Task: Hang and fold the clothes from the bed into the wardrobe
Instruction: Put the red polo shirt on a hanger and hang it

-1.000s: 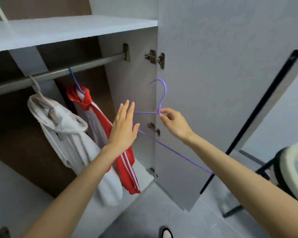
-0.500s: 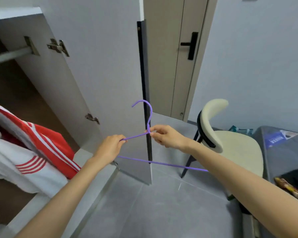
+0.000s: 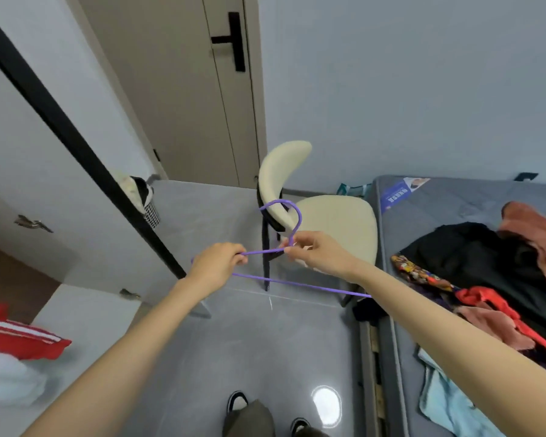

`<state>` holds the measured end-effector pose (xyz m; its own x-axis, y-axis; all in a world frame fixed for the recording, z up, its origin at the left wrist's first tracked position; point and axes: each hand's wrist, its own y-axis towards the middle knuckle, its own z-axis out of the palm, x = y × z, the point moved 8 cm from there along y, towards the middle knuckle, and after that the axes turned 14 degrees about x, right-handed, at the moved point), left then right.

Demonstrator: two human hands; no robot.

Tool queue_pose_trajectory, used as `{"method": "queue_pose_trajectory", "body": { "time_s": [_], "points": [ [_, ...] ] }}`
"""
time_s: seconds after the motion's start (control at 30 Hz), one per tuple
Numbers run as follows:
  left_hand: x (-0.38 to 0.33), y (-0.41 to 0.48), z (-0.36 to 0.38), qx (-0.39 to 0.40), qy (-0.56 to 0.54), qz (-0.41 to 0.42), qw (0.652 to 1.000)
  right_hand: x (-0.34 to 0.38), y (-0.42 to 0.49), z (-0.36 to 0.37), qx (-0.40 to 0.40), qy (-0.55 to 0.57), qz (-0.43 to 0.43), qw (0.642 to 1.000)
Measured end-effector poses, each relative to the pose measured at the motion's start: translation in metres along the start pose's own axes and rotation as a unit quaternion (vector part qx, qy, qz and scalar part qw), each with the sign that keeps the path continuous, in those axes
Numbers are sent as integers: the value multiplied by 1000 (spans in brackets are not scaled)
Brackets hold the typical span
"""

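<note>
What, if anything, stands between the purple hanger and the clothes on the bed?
Nothing visible does. The left hand and right hand hold the purple hanger over the floor; the clothes lie on the bed to the right. The chair stands farther back, off that path.

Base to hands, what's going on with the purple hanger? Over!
Left hand grips purple hanger by its arm, right hand pinches the neck. Hanger bare. Clothes heaped on bed, right. Chair ahead, beside bed.
</note>
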<state>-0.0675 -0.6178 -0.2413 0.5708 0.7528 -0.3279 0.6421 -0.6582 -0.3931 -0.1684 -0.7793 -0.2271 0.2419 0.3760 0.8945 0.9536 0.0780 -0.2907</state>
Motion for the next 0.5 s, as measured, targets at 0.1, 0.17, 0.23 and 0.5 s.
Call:
{"method": "queue_pose_trajectory", "body": {
  "time_s": [0.1, 0.17, 0.23, 0.5],
  "points": [
    [-52, 32, 12, 32, 29, 44, 998, -42, -23, -41, -75, 21, 36, 996],
    [-83, 55, 22, 49, 44, 72, 995, -71, -38, -63, -123, 45, 60, 990],
    [-111, 80, 34, 64, 58, 97, 992, -101, -50, -83, -162, 70, 87, 980],
    [-218, 180, 90, 164, 65, 227, 958, -222, -111, -146, -307, 123, 236, 914]
  ]
}}
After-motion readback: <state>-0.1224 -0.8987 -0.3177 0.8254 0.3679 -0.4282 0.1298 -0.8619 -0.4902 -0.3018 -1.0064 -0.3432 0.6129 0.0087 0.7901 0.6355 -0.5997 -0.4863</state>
